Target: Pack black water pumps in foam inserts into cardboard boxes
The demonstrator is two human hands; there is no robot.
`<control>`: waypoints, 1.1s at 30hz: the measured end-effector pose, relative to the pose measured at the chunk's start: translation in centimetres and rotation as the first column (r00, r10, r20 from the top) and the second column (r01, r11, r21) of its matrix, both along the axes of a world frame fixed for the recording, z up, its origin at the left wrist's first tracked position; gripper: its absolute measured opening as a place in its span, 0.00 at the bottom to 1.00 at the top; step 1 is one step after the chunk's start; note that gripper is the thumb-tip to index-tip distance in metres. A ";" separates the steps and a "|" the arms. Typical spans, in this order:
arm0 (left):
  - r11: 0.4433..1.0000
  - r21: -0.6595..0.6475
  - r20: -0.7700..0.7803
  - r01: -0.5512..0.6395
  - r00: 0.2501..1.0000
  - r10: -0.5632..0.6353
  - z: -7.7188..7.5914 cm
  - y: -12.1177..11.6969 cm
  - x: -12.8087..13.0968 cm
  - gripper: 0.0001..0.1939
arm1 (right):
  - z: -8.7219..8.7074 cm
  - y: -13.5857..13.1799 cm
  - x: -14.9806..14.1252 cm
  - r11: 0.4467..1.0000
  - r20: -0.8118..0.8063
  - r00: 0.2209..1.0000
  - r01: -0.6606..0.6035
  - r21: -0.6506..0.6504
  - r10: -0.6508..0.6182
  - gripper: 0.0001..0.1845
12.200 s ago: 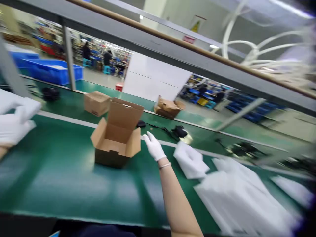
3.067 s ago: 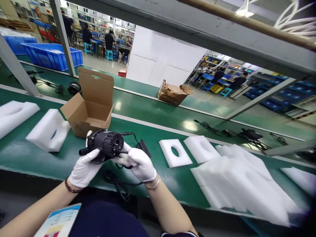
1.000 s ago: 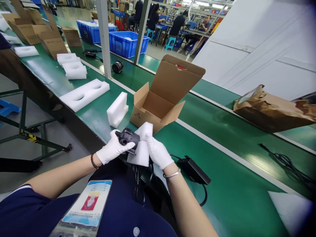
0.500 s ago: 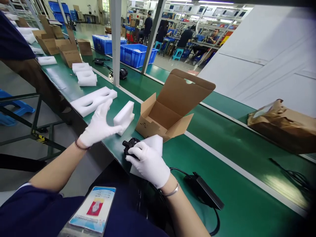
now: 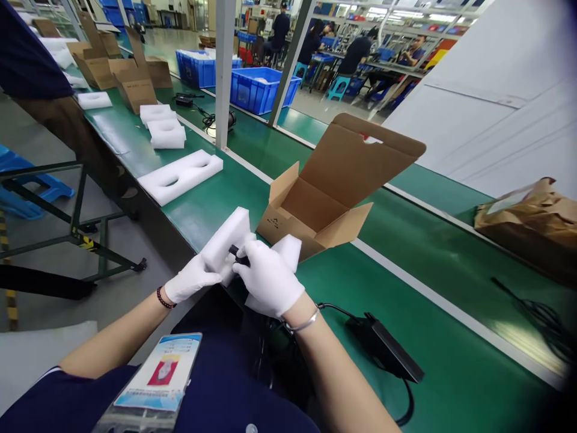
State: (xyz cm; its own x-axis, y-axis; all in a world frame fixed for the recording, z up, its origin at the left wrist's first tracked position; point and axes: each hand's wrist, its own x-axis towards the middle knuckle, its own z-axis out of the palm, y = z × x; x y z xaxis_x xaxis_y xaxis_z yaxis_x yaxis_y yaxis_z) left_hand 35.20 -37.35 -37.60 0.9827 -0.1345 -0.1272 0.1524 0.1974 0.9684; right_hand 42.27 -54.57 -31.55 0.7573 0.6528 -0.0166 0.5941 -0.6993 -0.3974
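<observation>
My left hand (image 5: 192, 281), in a white glove, is closed on the lower end of an upright white foam block (image 5: 228, 237) at the bench's near edge. My gloved right hand (image 5: 270, 279) pinches a small black device (image 5: 238, 257) against that foam; most of it is hidden by the fingers. A second white foam piece (image 5: 289, 249) shows behind and beneath the right hand. Just beyond stands an open cardboard box (image 5: 288, 227) with its lid raised. A black power adapter (image 5: 385, 347) with a cable lies on the green bench to the right.
A long foam insert with oval holes (image 5: 184, 176) lies at left, with smaller foam pieces (image 5: 166, 133) and open boxes (image 5: 135, 87) farther along. A metal post (image 5: 224, 78) rises behind. Brown paper packaging (image 5: 532, 219) sits at right. Another person's sleeve (image 5: 31, 54) is at far left.
My left hand has come down from open in the air and taken hold of the foam block, which is now closer to me. My right hand still holds the black device, now beside that block.
</observation>
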 end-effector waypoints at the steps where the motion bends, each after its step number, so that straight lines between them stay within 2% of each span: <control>1: 0.999 -0.017 0.028 0.038 0.999 -0.038 0.1 0.2 0.0 0.44 | 0.2 0.6 0.1 0.999 -0.008 1.000 0.012 -0.034 -0.012 0.06; 4: 0.990 -0.059 0.086 0.127 0.989 -0.122 0.3 1.4 0.7 0.46 | 0.7 1.8 0.4 0.988 -0.011 1.000 0.011 -0.155 -0.013 0.06; 7: 0.985 -0.077 -0.041 0.153 0.987 -0.156 0.3 1.9 1.9 0.38 | 0.4 1.3 0.8 0.982 0.017 0.999 -0.048 -0.183 0.052 0.06; 9: 0.986 -0.019 -0.082 0.164 0.983 -0.165 0.4 1.6 3.0 0.31 | -0.2 0.6 1.0 0.983 0.037 0.992 -0.116 -0.141 0.123 0.06; 11: 0.972 0.090 -0.053 0.216 0.976 -0.212 0.6 1.0 4.3 0.27 | -0.8 0.1 1.1 0.977 0.045 0.982 -0.178 -0.117 0.185 0.05; 14: 0.905 0.225 -0.053 0.360 0.932 -0.358 1.0 0.9 5.9 0.25 | -0.3 -0.3 1.1 0.978 0.051 0.981 -0.181 -0.106 0.187 0.05; 16: 0.843 0.340 -0.076 0.416 0.906 -0.416 1.9 1.6 6.3 0.25 | 0.8 -1.8 0.7 0.993 0.087 0.989 -0.121 0.018 0.119 0.07; 17: 0.814 0.447 -0.067 0.371 0.921 -0.383 2.6 1.9 6.2 0.25 | 1.4 -3.2 0.3 0.991 0.118 0.992 -0.048 0.124 0.033 0.08; 18: 0.774 0.576 -0.023 0.264 0.951 -0.308 3.5 2.2 6.0 0.25 | 1.9 -5.0 -0.3 0.971 0.139 0.987 0.048 0.233 -0.082 0.11; 19: 0.709 0.696 0.067 0.113 0.973 -0.220 4.6 2.3 5.7 0.26 | 2.1 -7.1 -1.2 0.938 0.132 0.971 0.152 0.311 -0.201 0.14; 20: 0.625 0.780 0.183 -0.041 0.969 -0.165 5.8 2.1 5.4 0.26 | 2.0 -9.2 -2.2 0.904 0.101 0.946 0.258 0.341 -0.308 0.18; 21: 0.546 0.824 0.285 -0.148 0.943 -0.174 7.0 1.5 5.2 0.25 | 1.4 -11.1 -3.5 0.898 0.045 0.937 0.317 0.305 -0.346 0.22; 22: 0.493 0.850 0.347 -0.186 0.902 -0.258 8.2 0.6 5.0 0.23 | 0.6 -12.6 -4.8 0.921 -0.028 0.948 0.315 0.229 -0.318 0.25; 24: 0.416 0.902 0.337 -0.113 0.787 -0.517 9.9 -2.1 5.1 0.20 | -1.8 -14.1 -7.3 0.981 -0.174 0.975 0.159 0.114 -0.138 0.32; 26: 0.304 0.951 0.256 -0.058 0.699 -0.668 10.4 -5.1 5.8 0.23 | -4.1 -14.0 -9.2 0.992 -0.286 0.958 0.004 0.128 0.032 0.43; 27: 0.249 0.967 0.218 -0.056 0.688 -0.692 10.3 -6.4 6.3 0.29 | -4.9 -13.7 -9.9 0.985 -0.339 0.937 -0.025 0.169 0.082 0.42; 28: 0.199 0.978 0.183 -0.058 0.692 -0.698 9.9 -7.4 6.9 0.36 | -5.4 -13.4 -10.4 0.974 -0.406 0.907 -0.019 0.226 0.112 0.36; 29: 0.155 0.987 0.147 -0.053 0.701 -0.698 9.5 -8.2 7.5 0.40 | -5.5 -13.4 -10.8 0.952 -0.484 0.864 0.020 0.307 0.138 0.30; 30: 0.121 0.992 0.115 -0.042 0.707 -0.698 9.1 -8.6 7.9 0.41 | -5.1 -13.7 -11.0 0.911 -0.567 0.806 0.091 0.402 0.170 0.29; 31: 0.101 0.994 0.095 -0.033 0.709 -0.699 8.8 -8.9 8.3 0.40 | -4.5 -14.2 -11.1 0.846 -0.642 0.736 0.188 0.498 0.215 0.32; 33: 0.087 0.995 0.089 -0.040 0.715 -0.693 8.6 -8.9 8.5 0.37 | -2.7 -15.8 -10.7 0.657 -0.733 0.611 0.425 0.623 0.300 0.45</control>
